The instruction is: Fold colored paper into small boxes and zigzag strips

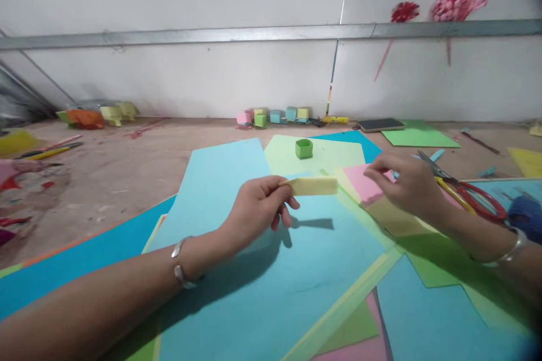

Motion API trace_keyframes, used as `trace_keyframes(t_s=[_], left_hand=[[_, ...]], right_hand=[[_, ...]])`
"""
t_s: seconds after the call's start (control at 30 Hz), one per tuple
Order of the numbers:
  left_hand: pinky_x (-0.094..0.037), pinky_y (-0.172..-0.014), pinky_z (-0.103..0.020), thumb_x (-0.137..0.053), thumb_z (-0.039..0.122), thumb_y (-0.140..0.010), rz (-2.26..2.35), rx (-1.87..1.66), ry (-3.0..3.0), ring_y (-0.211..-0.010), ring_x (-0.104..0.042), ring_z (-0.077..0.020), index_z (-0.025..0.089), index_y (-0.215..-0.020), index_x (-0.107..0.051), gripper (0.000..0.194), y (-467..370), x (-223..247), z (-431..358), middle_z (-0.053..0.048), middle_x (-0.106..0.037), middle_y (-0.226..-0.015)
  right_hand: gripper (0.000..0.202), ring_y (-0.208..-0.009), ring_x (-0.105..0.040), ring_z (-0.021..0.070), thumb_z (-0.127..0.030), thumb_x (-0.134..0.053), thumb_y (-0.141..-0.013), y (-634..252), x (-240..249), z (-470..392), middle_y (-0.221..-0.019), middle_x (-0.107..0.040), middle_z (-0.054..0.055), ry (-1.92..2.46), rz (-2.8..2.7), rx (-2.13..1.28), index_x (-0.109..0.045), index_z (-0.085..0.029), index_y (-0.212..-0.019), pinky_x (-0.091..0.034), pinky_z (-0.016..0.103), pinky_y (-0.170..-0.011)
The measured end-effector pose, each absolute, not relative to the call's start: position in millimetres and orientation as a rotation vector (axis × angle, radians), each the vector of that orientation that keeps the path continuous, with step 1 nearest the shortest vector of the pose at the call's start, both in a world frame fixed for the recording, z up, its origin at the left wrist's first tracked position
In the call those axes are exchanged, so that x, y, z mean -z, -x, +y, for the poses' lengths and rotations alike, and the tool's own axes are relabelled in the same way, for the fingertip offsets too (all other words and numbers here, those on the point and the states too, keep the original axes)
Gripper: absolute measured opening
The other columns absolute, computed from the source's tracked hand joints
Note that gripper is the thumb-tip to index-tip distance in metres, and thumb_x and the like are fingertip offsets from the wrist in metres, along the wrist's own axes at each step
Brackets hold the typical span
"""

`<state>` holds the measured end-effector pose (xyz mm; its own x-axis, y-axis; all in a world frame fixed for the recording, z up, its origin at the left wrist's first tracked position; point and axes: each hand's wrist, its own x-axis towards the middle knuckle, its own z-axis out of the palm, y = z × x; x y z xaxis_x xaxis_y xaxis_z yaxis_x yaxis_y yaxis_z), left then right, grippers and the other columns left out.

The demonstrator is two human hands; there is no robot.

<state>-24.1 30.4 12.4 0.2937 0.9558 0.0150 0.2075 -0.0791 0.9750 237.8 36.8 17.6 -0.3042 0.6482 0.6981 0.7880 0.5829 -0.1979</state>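
My left hand (266, 200) pinches one end of a folded yellow paper strip (317, 185) and holds it above a light blue sheet (228, 271), where its shadow falls. To the right, my right hand (404, 183) is closed with thumb and fingertips together; whatever they may hold is too small to make out. It hovers over a pink piece of paper (364, 185), close to red-handled scissors (478, 194). Beyond the left hand, a small green paper box (304, 149) stands with its top open on a pale green sheet (334, 152).
Small coloured paper pieces (276, 117) line the wall. A dark phone-like slab (381, 124) lies beside a green sheet (419, 134). Pens (53, 150) and scraps lie at left. A blue roll (525, 217) is at the right edge. Paper flowers (457, 4) hang behind a metal rail (254, 34).
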Motion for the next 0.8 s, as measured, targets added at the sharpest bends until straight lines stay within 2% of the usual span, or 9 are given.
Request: trace_keyframes(t_s=[0.13, 0.23, 0.27, 0.4, 0.53, 0.6, 0.7, 0.8], left_hand=[[-0.038, -0.033, -0.016, -0.054, 0.026, -0.084, 1.095, -0.907, -1.428, -0.040, -0.056, -0.0077, 0.012, -0.071, -0.060, 0.020, 26, -9, 41, -0.007, -0.071, -0.072], [-0.039, -0.034, -0.017, -0.053, 0.029, -0.085, 1.066, -0.805, -1.523, -0.040, -0.056, -0.0081, 0.012, -0.075, -0.062, 0.022, 23, -1, 35, -0.007, -0.071, -0.072], [-0.039, -0.035, -0.017, -0.052, 0.030, -0.086, 1.054, -0.775, -1.571, -0.040, -0.055, -0.0081, 0.012, -0.077, -0.063, 0.023, 23, 1, 32, -0.007, -0.071, -0.069], [-0.040, -0.039, -0.018, -0.047, 0.031, -0.090, 0.990, -0.676, -1.739, -0.037, -0.051, -0.0080, 0.012, -0.081, -0.066, 0.028, 20, 1, 19, -0.002, -0.063, -0.051], [-0.039, -0.040, -0.018, -0.047, 0.031, -0.090, 0.949, -0.615, -1.775, -0.037, -0.051, -0.0082, 0.012, -0.079, -0.066, 0.029, 16, -4, 13, -0.001, -0.060, -0.047], [-0.039, -0.039, -0.018, -0.048, 0.032, -0.090, 0.929, -0.581, -1.706, -0.038, -0.052, -0.0089, 0.013, -0.078, -0.065, 0.029, 14, -6, 13, -0.001, -0.061, -0.050], [-0.040, -0.040, -0.019, -0.049, 0.033, -0.088, 0.908, -0.568, -1.661, -0.047, -0.059, -0.0106, 0.013, -0.078, -0.065, 0.028, 12, -7, 14, -0.005, -0.068, -0.066], [-0.041, -0.047, -0.020, -0.058, 0.032, -0.082, 0.966, -0.590, -1.829, -0.051, -0.057, -0.0106, 0.012, -0.077, -0.068, 0.023, 13, -8, 15, -0.005, -0.068, -0.065]], right_hand=[[0.014, -0.074, -0.062, 0.0203, -0.026, -0.058, -0.091, -238, -22, 37, -0.079, -0.069, 0.003, 1.200, -1.909, 0.028, -0.063, -0.024, -0.078, -0.047, 0.033, -0.065], [0.022, -0.094, -0.064, 0.0212, -0.036, -0.051, -0.096, -219, -19, 22, -0.101, -0.070, 0.007, 1.081, -2.057, -0.135, -0.065, -0.022, -0.102, -0.050, 0.034, -0.079], [0.025, -0.096, -0.064, 0.0205, -0.037, -0.049, -0.097, -214, -18, 17, -0.104, -0.070, 0.008, 1.045, -2.105, -0.198, -0.064, -0.020, -0.106, -0.050, 0.033, -0.079], [0.024, -0.071, -0.062, 0.0140, -0.030, -0.047, -0.098, -203, -12, 6, -0.080, -0.070, 0.004, 0.914, -2.260, -0.344, -0.066, -0.016, -0.096, -0.047, 0.025, -0.064], [0.018, -0.058, -0.057, 0.0108, -0.022, -0.054, -0.093, -204, -11, 5, -0.068, -0.068, 0.002, 0.937, -2.265, -0.323, -0.067, -0.016, -0.081, -0.041, 0.022, -0.055], [0.016, -0.054, -0.056, 0.0098, -0.020, -0.058, -0.089, -206, -12, 5, -0.064, -0.067, 0.000, 0.983, -2.230, -0.309, -0.067, -0.016, -0.076, -0.040, 0.021, -0.052], [0.016, -0.050, -0.053, 0.0091, -0.020, -0.062, -0.086, -207, -14, 4, -0.058, -0.065, -0.002, 1.016, -2.207, -0.285, -0.068, -0.017, -0.071, -0.038, 0.020, -0.049], [0.017, -0.049, -0.055, 0.0096, -0.021, -0.062, -0.087, -206, -13, 1, -0.058, -0.068, -0.001, 1.002, -2.232, -0.282, -0.071, -0.017, -0.072, -0.039, 0.021, -0.049]])
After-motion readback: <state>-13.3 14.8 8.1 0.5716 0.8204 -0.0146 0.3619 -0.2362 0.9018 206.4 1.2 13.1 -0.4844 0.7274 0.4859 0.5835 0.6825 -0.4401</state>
